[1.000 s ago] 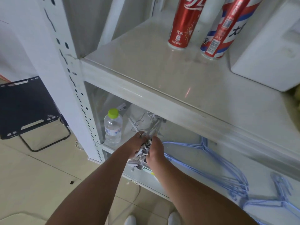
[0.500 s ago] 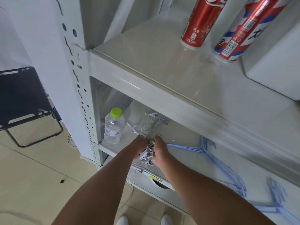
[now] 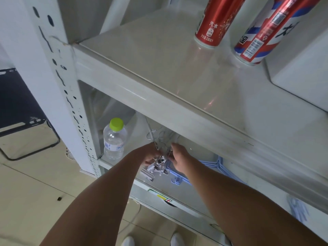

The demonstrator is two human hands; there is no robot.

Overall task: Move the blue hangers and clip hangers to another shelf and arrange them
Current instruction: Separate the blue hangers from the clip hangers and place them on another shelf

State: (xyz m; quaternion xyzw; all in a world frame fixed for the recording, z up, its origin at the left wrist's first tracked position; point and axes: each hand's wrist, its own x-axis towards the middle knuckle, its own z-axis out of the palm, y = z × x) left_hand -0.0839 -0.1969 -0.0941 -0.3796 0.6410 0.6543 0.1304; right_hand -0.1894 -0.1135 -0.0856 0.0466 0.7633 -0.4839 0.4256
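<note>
Both forearms reach down and forward into the lower shelf (image 3: 124, 167) of a white metal rack. The left hand (image 3: 151, 155) and right hand (image 3: 179, 156) sit close together, fingers curled on a bundle of clip hangers (image 3: 157, 166) held between them near the shelf's front edge. The clips fan out toward the viewer and to the left, while the wire hooks (image 3: 156, 137) point away, up into the shelf — so the bundle's long axis runs roughly front to back. Just right of the hands, blue hangers (image 3: 217, 165) lie flat on the same shelf, partly hidden by the right forearm. To the left, a water bottle (image 3: 114, 139) stands upright beside the perforated upright post (image 3: 62, 82). The upper shelf (image 3: 159, 55) overhangs closely — headroom is low. On it stand two cans (image 3: 211, 27).
</note>
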